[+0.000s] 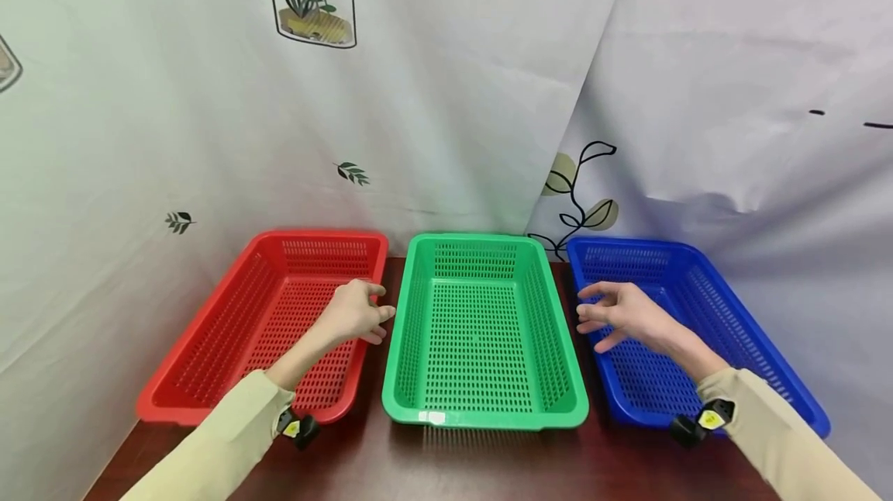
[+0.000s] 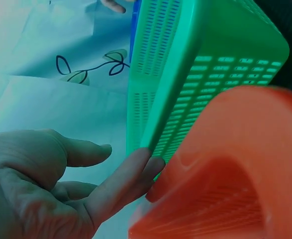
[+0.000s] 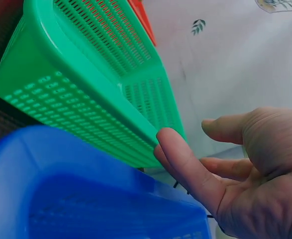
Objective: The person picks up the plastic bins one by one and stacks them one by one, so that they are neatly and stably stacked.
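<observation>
A rectangular green plastic basket (image 1: 486, 419) stands between the left hand (image 1: 357, 311) and the right hand (image 1: 623, 312), its long axis running near to far. Fingers loosely bent and holding nothing, both hands are about equally near its side rims; contact cannot be told.

We find a red basket (image 1: 296, 326) at left, a green basket (image 1: 477, 346) in the middle and a blue basket (image 1: 725, 319) at right, standing upright in a row on the counter (image 1: 418, 466); we note all three as rectangular, with rounded corners, smooth rims and rows of slots through walls and floors; a narrow gap parts the green basket from each neighbour; its near rim carries a small bright patch of reflected light.
</observation>
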A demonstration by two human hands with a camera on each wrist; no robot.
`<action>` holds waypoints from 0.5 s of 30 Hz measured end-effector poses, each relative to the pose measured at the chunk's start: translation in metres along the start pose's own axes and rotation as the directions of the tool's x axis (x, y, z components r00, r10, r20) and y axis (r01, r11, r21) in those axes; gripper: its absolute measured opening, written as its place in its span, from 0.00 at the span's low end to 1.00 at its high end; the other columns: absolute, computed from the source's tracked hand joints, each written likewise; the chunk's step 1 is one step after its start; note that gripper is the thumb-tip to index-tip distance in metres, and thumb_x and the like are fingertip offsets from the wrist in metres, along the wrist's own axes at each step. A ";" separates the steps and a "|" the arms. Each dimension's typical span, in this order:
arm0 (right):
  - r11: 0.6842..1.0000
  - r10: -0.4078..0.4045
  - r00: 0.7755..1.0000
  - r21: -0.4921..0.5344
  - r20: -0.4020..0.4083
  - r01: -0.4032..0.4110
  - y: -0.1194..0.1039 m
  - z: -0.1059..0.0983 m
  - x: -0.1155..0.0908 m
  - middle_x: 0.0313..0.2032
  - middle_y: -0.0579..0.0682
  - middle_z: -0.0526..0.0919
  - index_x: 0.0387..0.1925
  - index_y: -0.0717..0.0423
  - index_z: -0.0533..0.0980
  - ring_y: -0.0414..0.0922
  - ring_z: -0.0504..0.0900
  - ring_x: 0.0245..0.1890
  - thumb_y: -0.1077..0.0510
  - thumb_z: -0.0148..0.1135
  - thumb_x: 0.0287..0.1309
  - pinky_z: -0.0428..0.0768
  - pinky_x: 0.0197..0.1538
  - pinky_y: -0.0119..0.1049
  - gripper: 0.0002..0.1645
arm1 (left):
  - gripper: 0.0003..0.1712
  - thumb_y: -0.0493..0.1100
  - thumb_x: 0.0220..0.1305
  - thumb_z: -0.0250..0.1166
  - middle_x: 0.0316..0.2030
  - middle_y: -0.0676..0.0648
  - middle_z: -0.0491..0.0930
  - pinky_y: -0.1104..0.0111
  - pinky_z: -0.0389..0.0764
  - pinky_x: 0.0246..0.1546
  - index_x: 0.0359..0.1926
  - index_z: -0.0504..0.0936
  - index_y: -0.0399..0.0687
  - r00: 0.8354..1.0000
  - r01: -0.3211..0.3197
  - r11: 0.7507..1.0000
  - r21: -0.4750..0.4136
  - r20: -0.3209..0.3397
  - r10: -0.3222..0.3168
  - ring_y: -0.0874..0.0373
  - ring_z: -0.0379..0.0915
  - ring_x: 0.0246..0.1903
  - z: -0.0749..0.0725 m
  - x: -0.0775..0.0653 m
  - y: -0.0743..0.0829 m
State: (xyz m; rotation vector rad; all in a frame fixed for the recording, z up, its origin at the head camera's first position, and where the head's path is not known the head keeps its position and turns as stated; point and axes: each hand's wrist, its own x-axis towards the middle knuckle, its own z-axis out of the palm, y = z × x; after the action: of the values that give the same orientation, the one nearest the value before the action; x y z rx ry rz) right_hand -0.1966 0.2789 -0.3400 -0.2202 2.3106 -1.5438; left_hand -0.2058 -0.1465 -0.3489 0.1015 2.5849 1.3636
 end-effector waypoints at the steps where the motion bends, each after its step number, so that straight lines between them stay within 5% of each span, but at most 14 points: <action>1: 1.000 0.007 1.000 0.005 0.004 -0.007 0.000 0.001 0.000 0.47 0.65 0.83 0.67 0.77 0.60 0.60 0.85 0.46 0.60 0.61 0.70 0.86 0.35 0.52 0.35 | 0.30 0.32 0.68 0.64 0.50 0.26 0.78 0.60 0.87 0.28 0.67 0.67 0.24 1.000 0.003 1.000 0.018 -0.002 -0.003 0.48 0.85 0.27 0.002 0.000 0.000; 7: 1.000 0.022 1.000 0.010 0.022 -0.022 -0.001 0.007 0.003 0.50 0.70 0.80 0.67 0.77 0.60 0.64 0.83 0.49 0.60 0.60 0.70 0.86 0.36 0.51 0.35 | 0.29 0.32 0.68 0.64 0.35 0.34 0.84 0.63 0.85 0.23 0.66 0.68 0.24 1.000 0.000 0.998 0.066 -0.016 0.001 0.47 0.85 0.26 0.010 0.001 0.001; 15: 0.998 0.052 0.998 0.032 0.046 -0.054 0.000 0.013 0.007 0.52 0.73 0.77 0.67 0.79 0.58 0.64 0.82 0.50 0.62 0.58 0.71 0.86 0.38 0.52 0.33 | 0.32 0.31 0.68 0.63 0.30 0.35 0.84 0.63 0.85 0.22 0.68 0.63 0.21 1.000 0.019 0.998 0.067 -0.001 -0.018 0.49 0.84 0.23 0.015 0.001 0.001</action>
State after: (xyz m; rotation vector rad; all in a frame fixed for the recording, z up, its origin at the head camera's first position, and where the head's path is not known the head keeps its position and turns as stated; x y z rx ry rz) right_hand -0.1976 0.2654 -0.3462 -0.1820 2.2366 -1.5347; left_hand -0.2035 -0.1341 -0.3567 0.0875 2.6261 1.2712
